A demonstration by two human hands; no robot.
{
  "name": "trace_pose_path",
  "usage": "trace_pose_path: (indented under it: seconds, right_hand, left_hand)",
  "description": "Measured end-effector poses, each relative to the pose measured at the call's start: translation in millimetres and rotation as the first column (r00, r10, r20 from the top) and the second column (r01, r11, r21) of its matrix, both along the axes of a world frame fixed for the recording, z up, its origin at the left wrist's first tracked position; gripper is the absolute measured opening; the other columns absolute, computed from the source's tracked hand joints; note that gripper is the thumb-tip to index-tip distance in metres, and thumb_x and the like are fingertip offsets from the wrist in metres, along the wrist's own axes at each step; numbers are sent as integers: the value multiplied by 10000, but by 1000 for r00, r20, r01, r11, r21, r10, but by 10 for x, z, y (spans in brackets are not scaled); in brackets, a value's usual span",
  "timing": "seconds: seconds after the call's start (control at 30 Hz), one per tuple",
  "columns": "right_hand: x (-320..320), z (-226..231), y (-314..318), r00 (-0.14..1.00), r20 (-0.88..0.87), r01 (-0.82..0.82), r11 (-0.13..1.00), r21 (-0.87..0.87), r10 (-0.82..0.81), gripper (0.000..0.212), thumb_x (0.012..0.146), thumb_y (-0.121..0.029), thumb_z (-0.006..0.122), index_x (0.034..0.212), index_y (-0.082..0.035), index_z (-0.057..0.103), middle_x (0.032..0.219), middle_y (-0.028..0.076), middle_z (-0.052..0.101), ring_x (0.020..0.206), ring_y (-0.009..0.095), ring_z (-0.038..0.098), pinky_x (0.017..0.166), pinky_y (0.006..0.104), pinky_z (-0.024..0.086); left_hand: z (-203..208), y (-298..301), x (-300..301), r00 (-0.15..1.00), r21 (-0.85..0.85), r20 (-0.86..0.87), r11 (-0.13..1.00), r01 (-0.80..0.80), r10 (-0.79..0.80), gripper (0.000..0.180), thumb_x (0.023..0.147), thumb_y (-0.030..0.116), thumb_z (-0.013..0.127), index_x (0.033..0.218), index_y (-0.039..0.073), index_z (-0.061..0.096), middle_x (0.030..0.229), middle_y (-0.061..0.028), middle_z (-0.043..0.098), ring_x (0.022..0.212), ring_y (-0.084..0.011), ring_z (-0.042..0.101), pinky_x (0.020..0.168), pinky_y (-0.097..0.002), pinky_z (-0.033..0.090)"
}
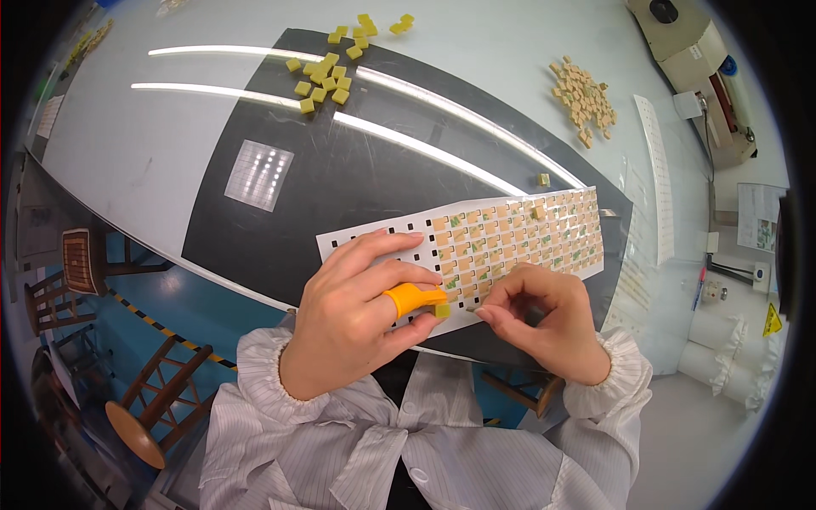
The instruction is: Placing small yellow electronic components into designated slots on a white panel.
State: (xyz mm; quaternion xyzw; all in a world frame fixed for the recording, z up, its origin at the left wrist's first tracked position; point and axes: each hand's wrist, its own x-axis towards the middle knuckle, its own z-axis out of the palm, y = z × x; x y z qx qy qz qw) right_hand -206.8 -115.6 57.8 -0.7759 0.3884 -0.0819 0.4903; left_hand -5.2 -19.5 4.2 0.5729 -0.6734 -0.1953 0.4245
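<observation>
My left hand (344, 297) rests over the left part of a white sheet (456, 322). Between its thumb and fingers is a small yellow-green cube (441, 311), and an orange plastic finger ring (406, 299) with a pointed tip is worn on one finger. Rows of small tan pieces, some with green marks, cover the sheet's right part; black squares show on its left. Just right of the cube, my right hand (552, 316) has thumb and forefinger pinched together low over the sheet. A tiny sliver sits at their tips, too small to name.
Under the sheet lies a dark mat (255, 238) on a pale table. Yellow-green cubes (327, 76) are scattered at the far edge, and a heap of tan pieces (585, 98) lies far right. A clear square sheet (260, 174) is at left; a machine (701, 72) stands far right.
</observation>
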Motion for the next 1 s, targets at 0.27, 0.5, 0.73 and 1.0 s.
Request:
trace_pose_path:
  seconds: [0.27, 0.5, 0.73, 1.0]
  right_hand:
    - [241, 61, -229, 997, -36, 75, 653, 753, -73, 111, 885, -67, 688, 869, 29, 636, 758, 79, 674, 639, 103, 653, 604, 217, 550]
    - [275, 22, -251, 998, -53, 66, 640, 765, -40, 124, 888, -71, 687, 880, 42, 636, 775, 91, 676, 691, 111, 666, 639, 234, 570]
    - [277, 16, -273, 997, -71, 67, 634, 771, -20, 124, 892, -72, 680, 875, 44, 639, 779, 88, 676, 694, 111, 667, 641, 234, 572]
    - [282, 1, -266, 997, -81, 67, 650, 757, -8, 111, 895, -56, 668, 870, 48, 639, 780, 84, 676, 690, 111, 669, 633, 232, 575]
  left_hand:
    - [4, -13, 4, 1000, -15, 0, 1000, 6, -6, 212, 630, 66, 803, 817, 50, 704, 942, -15, 685, 1088, -264, 619, 921, -452, 498]
    - [16, -9, 14, 1000, 4, 3, 1000, 4, -4, 202, 642, 83, 805, 815, 53, 704, 943, -12, 686, 1092, -263, 619, 931, -455, 494]
    - [12, -13, 18, 1000, 2, 2, 1000, 12, -12, 195, 651, 93, 807, 814, 56, 706, 944, -13, 686, 1100, -262, 617, 947, -461, 489]
    - [11, -4, 25, 1000, 9, 7, 1000, 15, -15, 198, 652, 94, 807, 815, 48, 704, 945, -16, 685, 1100, -265, 617, 947, -468, 490]
